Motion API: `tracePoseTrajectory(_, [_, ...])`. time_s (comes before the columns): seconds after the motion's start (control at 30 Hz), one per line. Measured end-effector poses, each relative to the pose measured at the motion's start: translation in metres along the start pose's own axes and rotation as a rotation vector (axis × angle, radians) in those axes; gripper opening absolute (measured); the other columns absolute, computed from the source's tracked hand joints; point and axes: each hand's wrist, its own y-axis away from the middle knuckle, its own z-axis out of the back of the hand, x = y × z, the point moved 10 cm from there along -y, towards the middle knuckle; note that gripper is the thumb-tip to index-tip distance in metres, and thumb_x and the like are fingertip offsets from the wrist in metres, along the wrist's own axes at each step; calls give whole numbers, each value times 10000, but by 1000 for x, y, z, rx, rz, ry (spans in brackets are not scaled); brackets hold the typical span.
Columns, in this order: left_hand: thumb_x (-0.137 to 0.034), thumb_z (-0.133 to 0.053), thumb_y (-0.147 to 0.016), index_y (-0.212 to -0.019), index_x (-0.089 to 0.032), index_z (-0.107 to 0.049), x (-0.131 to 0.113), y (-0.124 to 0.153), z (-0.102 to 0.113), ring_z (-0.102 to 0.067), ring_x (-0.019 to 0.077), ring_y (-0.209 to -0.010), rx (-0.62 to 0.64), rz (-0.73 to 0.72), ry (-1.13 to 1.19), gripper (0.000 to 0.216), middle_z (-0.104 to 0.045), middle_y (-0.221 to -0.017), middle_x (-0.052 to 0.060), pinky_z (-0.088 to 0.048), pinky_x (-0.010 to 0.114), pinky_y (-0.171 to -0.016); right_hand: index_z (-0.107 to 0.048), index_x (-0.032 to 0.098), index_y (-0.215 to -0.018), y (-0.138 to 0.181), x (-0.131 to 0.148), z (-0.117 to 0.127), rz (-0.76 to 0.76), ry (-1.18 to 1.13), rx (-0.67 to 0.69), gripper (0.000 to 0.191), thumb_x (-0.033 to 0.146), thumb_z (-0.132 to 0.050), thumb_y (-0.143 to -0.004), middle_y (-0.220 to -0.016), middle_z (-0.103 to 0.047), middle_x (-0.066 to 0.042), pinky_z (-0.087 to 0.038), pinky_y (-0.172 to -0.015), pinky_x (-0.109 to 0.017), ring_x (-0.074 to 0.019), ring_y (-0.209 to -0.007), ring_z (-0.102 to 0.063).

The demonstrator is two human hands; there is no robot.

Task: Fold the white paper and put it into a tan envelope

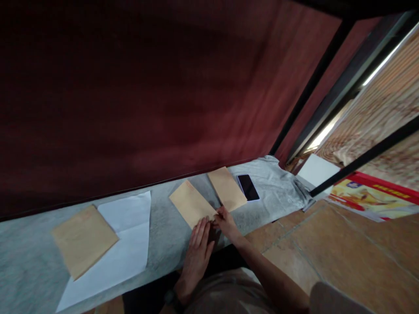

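Envelope (pixel 191 201) is laid slantwise on the bench (pixel 159 222) | near end is pressed by the flat left hand (pixel 197 246), steadied, it seems | edge is pinched by the right hand (pixel 226 224) | second envelope (pixel 227 186) and phone (pixel 248 187) are parked alongside, seemingly within reach

Room lies between sheet (pixel 132 233) and middle envelope (pixel 189 202); red panel (pixel 183 113) blocks behind.
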Motion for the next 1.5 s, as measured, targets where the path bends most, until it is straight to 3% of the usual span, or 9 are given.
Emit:
tracePoseTrajectory(0.17, [-237, -395, -1068, -1669, -322, -131, 20, 11, 12, -234, 263, -1589, -90, 165, 114, 662, -186, -1745, 84, -400, 515, -1229, -471, 255, -910, -28, 19, 51, 15, -192, -117, 417, 589, -659, -743, -740, -641, 38, -618, -605, -341, -180, -617, -680])
tracePoseTrajectory(0.37, [-221, -395, -1060, -1659, -399, -125, 23, 15, 2, -285, 256, -1571, -71, 102, 86, 681, -187, -1747, 42, -464, 508, -1184, -499, 247, -828, -56, 21, 127, -18, -240, -319, 389, 498, -756, -681, -701, -662, 19, -641, -634, -381, -199, -606, -704])
tracePoseTrajectory(0.67, [-159, -382, -1044, -1639, -401, -243, 24, 29, 8, -396, 208, -1521, -18, 118, 87, 658, -237, -1733, 21, -510, 413, -1152, -504, 260, -802, -53, 2, 141, -13, -178, -356, 304, 449, -704, -670, -638, -609, 38, -636, -611, -395, -191, -562, -660])
tracePoseTrajectory(0.8, [-197, -392, -1049, -1651, -410, -189, 36, 38, 31, -365, 231, -1540, -97, 138, 6, 670, -244, -1731, 18, -494, 454, -1166, -536, 245, -904, -48, 7, 148, 23, -89, -382, 335, 459, -681, -691, -696, -582, 43, -608, -559, -370, -177, -549, -619])
tracePoseTrajectory(0.93, [-313, -425, -1051, -1669, -391, -98, 64, 54, 67, -287, 310, -1571, -249, 240, -165, 703, -232, -1733, 63, -418, 574, -1201, -617, 222, -1006, -28, 42, 159, 253, 273, -505, 319, 453, -632, -785, -901, -632, -55, -611, -676, -391, -239, -778, -659])
tracePoseTrajectory(1.07, [-471, -372, -1055, -1673, -163, -149, 101, 88, 89, -218, 417, -1575, -293, 487, -379, 725, -281, -1687, 231, -323, 689, -1193, -658, 206, -1130, -13, 53, 122, 388, 427, -385, 326, 384, -539, -883, -1118, -614, -124, -600, -795, -415, -236, -846, -659])
tracePoseTrajectory(1.2, [-547, -397, -1025, -1502, -69, -502, 129, 116, 90, -441, 403, -1474, -169, 623, -492, 683, -519, -1537, 259, -416, 606, -1160, -657, 228, -1155, -1, 37, 45, 467, 400, -72, 296, 313, -484, -930, -1185, -627, -115, -608, -766, -378, -220, -865, -695])
tracePoseTrajectory(1.37, [-355, -436, -1027, -1374, -136, -638, 141, 118, 94, -592, 298, -1360, 27, 662, -510, 457, -640, -1440, 177, -509, 456, -1108, -689, 254, -1113, 27, 23, -25, 614, 516, 117, 309, 176, -455, -928, -1139, -701, -101, -592, -942, -455, -268, -1079, -697])
tracePoseTrajectory(1.5, [-156, -434, -991, -1345, -109, -638, 139, 106, 106, -643, 274, -1287, 115, 716, -550, 411, -656, -1410, 184, -548, 401, -1047, -708, 257, -1132, 41, 19, -39, 715, 636, 175, 358, 107, -467, -914, -1201, -711, -114, -571, -1000, -527, -295, -1126, -686])
